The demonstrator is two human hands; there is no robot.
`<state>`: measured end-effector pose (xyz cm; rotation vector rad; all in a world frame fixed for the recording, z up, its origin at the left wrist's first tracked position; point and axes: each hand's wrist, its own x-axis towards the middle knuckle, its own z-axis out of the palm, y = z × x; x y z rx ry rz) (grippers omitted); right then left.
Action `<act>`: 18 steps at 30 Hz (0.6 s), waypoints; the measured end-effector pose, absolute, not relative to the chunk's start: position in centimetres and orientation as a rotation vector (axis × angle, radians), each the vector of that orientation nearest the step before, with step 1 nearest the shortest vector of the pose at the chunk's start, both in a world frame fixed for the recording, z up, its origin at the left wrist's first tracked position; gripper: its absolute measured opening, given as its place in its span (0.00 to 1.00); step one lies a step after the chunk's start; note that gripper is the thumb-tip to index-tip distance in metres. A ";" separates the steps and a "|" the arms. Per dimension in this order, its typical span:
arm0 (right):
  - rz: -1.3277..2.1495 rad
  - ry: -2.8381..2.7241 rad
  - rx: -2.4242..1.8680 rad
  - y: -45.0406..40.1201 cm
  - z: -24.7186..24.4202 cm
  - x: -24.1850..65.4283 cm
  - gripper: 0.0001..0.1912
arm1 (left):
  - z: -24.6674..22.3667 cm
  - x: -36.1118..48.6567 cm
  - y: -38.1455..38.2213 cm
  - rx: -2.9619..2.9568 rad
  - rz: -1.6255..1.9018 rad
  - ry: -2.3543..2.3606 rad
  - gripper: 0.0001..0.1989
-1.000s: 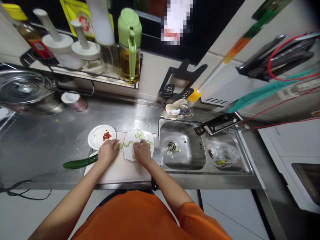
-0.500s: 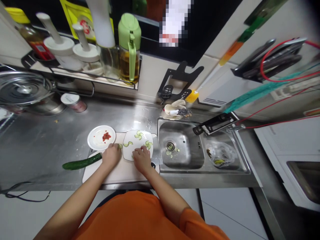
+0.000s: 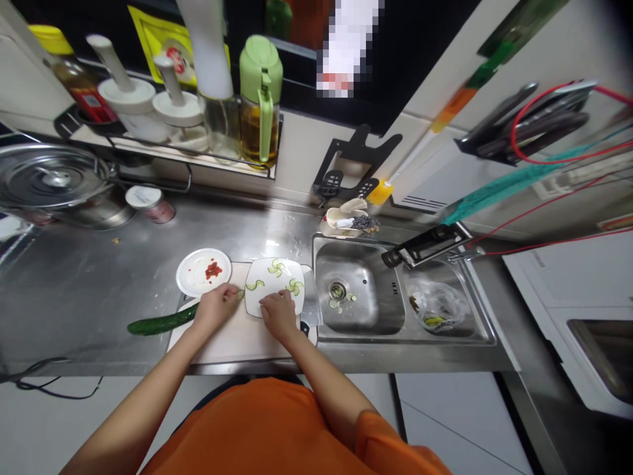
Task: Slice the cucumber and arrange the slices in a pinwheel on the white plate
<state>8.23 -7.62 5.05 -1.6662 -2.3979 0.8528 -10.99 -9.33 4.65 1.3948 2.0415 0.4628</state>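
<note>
My left hand (image 3: 215, 309) is closed in a pinch on a thin cucumber slice (image 3: 241, 295), just left of the white square plate (image 3: 270, 280). My right hand (image 3: 281, 315) rests over the plate's lower edge, fingers loosely apart and fingertips at its surface; what lies beneath them is hidden. Curved cucumber slices (image 3: 275, 267) form small groups on the plate. A long cucumber (image 3: 161, 323) lies left of my left hand, its right end partly hidden by it. Under the plate is a pale cutting board (image 3: 237, 346). A knife (image 3: 310, 307) sits right of the plate, its handle near my right wrist.
A round white plate (image 3: 190, 280) with red pieces stands behind my left hand. To the right is a steel sink (image 3: 366, 310) with slices near its drain, and a plastic bag (image 3: 442, 307). A small tub (image 3: 150, 204) and a lidded pot (image 3: 54, 178) stand at back left.
My left hand has drawn slightly left and now shows a cucumber slice between its fingertips. My right hand has shifted slightly left over the plate. The view has moved a little.
</note>
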 end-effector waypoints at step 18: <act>1.446 -1.703 -1.588 -5.7 4.6 7.2 0.05 | 5.5 -10.2 -8.8 0.917 0.716 1.558 0.19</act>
